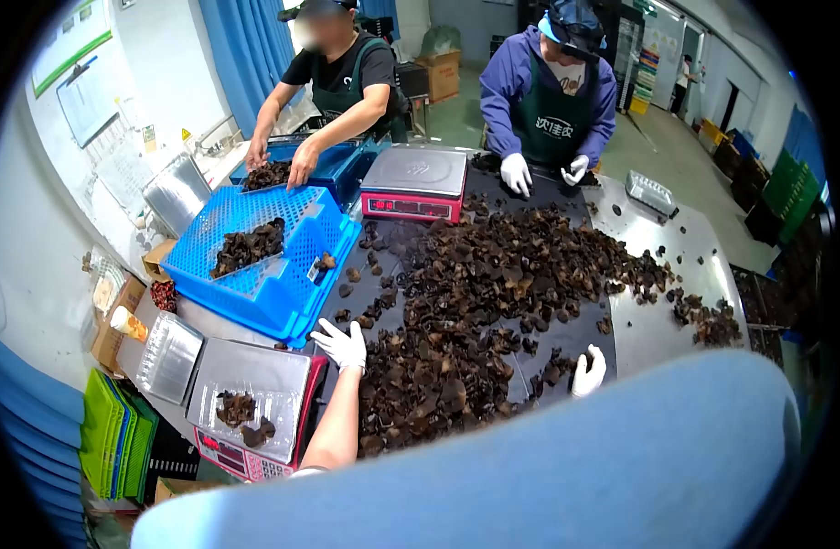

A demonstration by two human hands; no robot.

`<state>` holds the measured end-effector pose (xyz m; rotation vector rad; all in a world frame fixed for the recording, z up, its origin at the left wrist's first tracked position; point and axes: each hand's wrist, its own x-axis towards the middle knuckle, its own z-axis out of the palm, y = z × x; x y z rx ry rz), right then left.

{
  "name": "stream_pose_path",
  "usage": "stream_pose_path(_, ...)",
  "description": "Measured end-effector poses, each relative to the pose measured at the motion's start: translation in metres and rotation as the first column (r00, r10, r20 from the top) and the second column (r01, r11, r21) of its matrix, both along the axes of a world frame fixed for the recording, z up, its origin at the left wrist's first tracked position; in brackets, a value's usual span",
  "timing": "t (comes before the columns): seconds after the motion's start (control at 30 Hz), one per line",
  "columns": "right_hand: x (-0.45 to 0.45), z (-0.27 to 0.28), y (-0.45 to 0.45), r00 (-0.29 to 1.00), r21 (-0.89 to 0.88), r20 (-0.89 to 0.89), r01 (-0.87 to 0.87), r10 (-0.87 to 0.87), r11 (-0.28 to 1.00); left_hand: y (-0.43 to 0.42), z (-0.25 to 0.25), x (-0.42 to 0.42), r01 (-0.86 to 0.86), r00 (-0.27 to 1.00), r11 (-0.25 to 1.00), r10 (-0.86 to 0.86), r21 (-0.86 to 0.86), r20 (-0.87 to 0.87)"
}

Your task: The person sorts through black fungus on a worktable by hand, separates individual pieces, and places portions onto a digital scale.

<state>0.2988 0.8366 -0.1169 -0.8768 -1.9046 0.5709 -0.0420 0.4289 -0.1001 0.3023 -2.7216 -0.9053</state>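
Dark wood ear mushrooms point(438, 366) lie in a wide heap on the black table surface. My left hand point(342, 345), in a white glove, is over the heap's left edge with fingers spread and nothing in it. At the right side of the heap is my right hand point(589, 371), also white-gloved, its fingers apart and empty. On the red scale point(310, 403) to the left of my left arm rests a clear plastic tray point(281, 432) with a few mushroom pieces point(236, 409) in it.
Upturned blue crates point(301, 274) hold another filled tray point(251, 249) at the left. A second red scale point(411, 206) stands at the far edge. Two co-workers point(351, 91) point(552, 101) work across the table. Stacked empty trays point(168, 357) lie beside the near scale.
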Motion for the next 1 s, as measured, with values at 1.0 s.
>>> stream_pose_path(1.0,-0.114,0.097,-0.101,0.481,-0.665,0.265,-0.536,0.836,0.52,0.099,0.037,0.006,0.928,0.048,0.189,-0.914,0.32,0.402)
